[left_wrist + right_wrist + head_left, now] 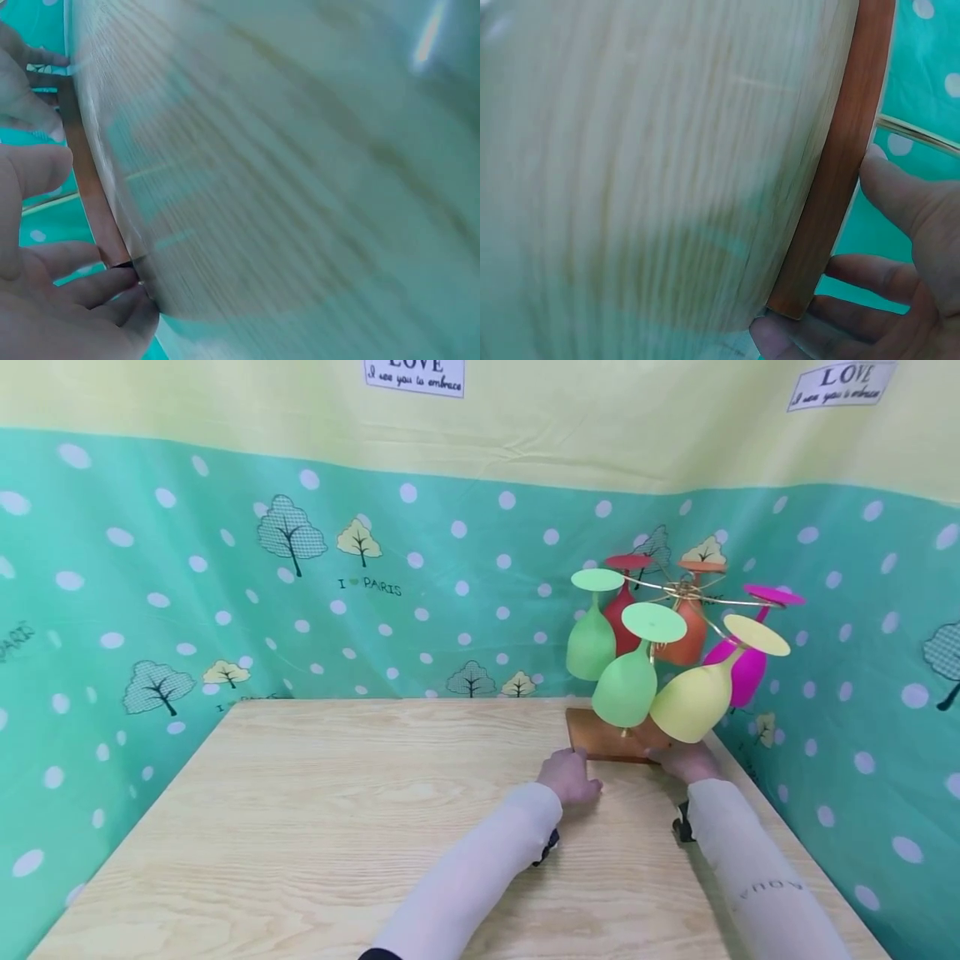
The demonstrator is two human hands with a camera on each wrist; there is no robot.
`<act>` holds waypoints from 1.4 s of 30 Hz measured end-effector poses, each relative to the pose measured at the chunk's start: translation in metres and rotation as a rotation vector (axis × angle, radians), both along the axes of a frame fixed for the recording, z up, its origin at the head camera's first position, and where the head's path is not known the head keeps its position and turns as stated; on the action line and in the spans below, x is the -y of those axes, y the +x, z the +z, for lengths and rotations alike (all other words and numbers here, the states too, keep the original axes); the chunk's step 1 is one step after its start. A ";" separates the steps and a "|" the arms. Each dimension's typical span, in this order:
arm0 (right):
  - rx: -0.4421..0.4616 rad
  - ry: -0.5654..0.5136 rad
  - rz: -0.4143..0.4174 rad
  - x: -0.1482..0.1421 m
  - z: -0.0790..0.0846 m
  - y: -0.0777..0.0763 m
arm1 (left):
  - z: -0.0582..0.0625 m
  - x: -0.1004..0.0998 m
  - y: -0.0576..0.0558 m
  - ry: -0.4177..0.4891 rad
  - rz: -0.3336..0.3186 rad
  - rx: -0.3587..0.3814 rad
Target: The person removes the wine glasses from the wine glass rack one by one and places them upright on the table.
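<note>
A wine glass rack with a brown wooden base and thin gold wire arms stands at the table's far right corner in the head view. Several goblets hang upside down from it: green ones in front, a yellow one, a magenta one, and red and orange ones behind. My left hand grips the base's left end, fingers curled round the corner in the left wrist view. At the other end my right hand holds the base, its thumb above and fingers round the end; goblets partly cover it.
A light wood-grain table stretches to the left and front. Behind and beside it hangs a teal dotted curtain, close to the rack on the right and at the back.
</note>
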State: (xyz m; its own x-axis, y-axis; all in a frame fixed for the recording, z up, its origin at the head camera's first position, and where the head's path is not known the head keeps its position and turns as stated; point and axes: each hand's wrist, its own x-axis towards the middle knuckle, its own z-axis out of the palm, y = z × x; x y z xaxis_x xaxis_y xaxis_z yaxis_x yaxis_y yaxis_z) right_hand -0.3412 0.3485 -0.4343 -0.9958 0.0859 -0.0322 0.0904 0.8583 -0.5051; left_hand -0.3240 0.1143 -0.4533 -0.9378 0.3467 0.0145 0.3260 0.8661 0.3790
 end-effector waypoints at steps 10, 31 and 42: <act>0.015 0.022 0.011 0.008 0.001 0.001 | -0.002 0.008 -0.004 0.027 -0.001 -0.003; -0.013 -0.016 0.018 0.011 -0.003 0.003 | -0.003 0.010 -0.021 0.380 0.231 0.035; -0.045 -0.051 0.023 0.005 -0.005 -0.001 | -0.008 -0.003 -0.035 0.540 0.396 0.135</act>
State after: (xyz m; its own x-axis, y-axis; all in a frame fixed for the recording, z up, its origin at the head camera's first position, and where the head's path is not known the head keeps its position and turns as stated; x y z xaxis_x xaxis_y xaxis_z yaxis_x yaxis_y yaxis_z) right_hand -0.3420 0.3432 -0.4392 -0.9980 0.0624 0.0094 0.0469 0.8331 -0.5511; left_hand -0.3588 0.1177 -0.4615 -0.9983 -0.0459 -0.0371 -0.0570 0.5881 0.8067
